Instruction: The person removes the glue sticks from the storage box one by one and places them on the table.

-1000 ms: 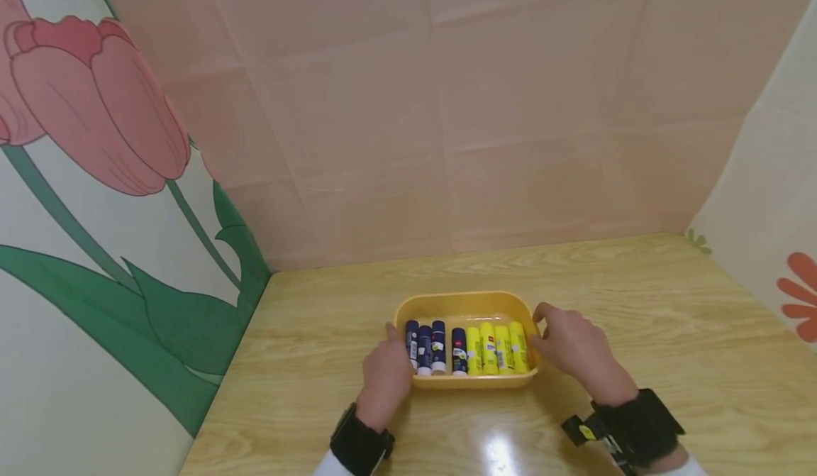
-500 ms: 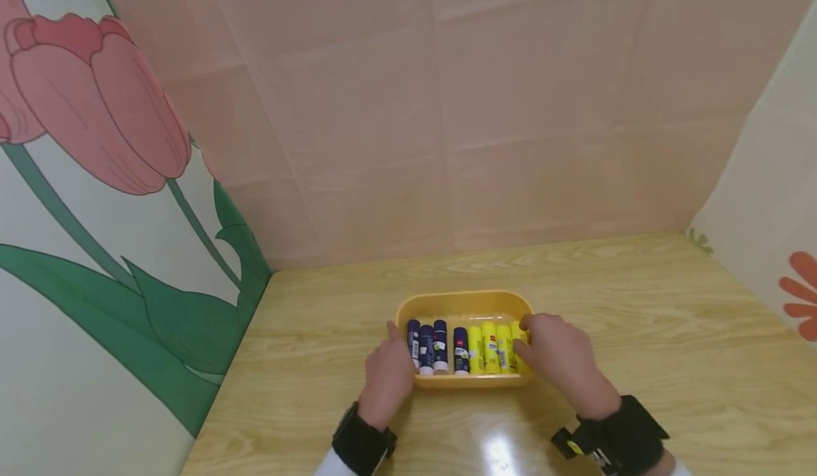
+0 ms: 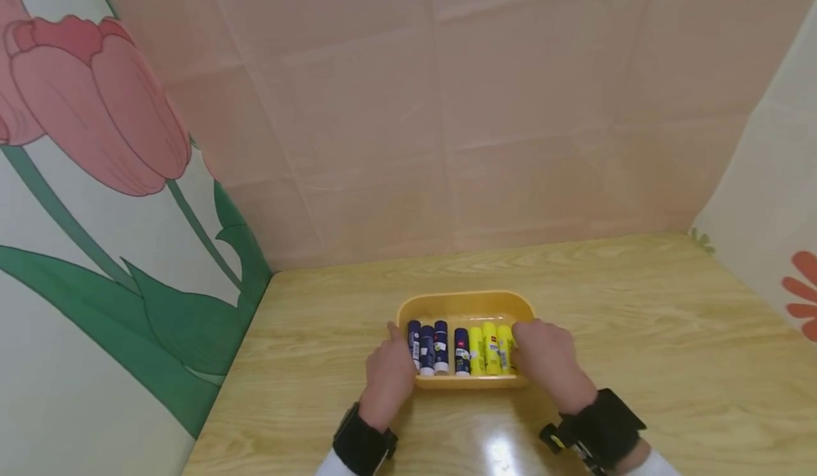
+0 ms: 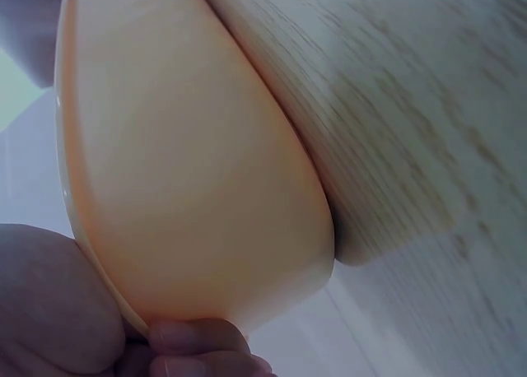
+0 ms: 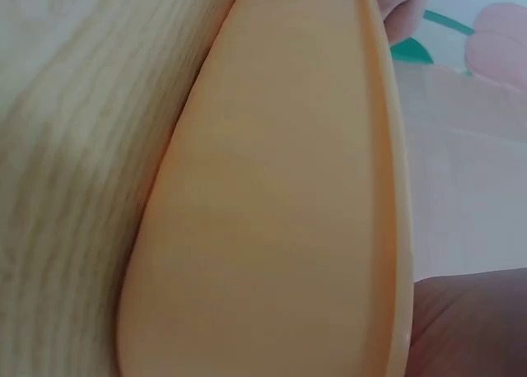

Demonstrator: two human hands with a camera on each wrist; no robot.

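A yellow plastic tray [image 3: 469,382] lies on the table, with a row of glue sticks inside. Dark blue glue sticks [image 3: 440,348] fill its left part, and yellow glue sticks [image 3: 491,348] stand side by side to their right. My left hand [image 3: 388,377] grips the tray's left end; in the left wrist view its fingers [image 4: 202,337] press the outside wall below the rim. Over the right end, my right hand [image 3: 549,359] reaches inside the tray and covers the rightmost yellow stick. Its fingertips are hidden, also in the right wrist view, where the tray wall [image 5: 272,196] blocks them.
The wood-patterned table [image 3: 306,362] extends on both sides of the tray. Behind it hangs a pinkish cloth backdrop [image 3: 447,142]. A tulip-printed panel [image 3: 96,107] borders the left, and a white panel with a red flower [image 3: 803,291] borders the right.
My right hand has moved left from the tray's right rim to over the rightmost yellow glue stick, now out of sight beneath it. The left hand keeps its grip, almost still.
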